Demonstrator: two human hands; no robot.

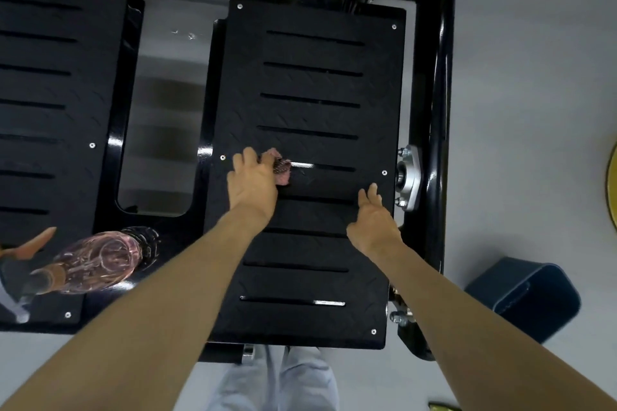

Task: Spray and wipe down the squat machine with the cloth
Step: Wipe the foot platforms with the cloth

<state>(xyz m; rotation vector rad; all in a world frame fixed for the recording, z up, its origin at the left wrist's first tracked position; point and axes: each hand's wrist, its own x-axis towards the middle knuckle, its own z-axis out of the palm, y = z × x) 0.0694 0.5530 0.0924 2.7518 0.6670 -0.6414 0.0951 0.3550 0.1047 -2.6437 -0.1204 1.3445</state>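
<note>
Looking down through the head camera, I see the machine [441,103] below me, its black frame round two slotted foot plates. My left hand [252,185] is out over the right plate [310,83], about halfway up it and near its left edge. The fingers are curled round a bunched pink cloth [279,166], which lies against the plate at one of the slots. My right hand [374,223] is lower and close to the same plate's right edge, fingers loose and spread, gripping nothing; I cannot tell whether it touches the plate or hangs just above it. A silver bracket [411,177] with bolts is fixed to the frame just beside that hand. On the left plate [50,93], at its near end, a clear pinkish bottle [100,260] lies on its side with its spray head toward the lower left corner, well apart from both hands. Between the plates the pale floor [534,77] shows through a gap. A dark blue bin [531,297] stands on the floor to the right of the frame, and light trouser legs [300,384] show at the plate's near edge.
</note>
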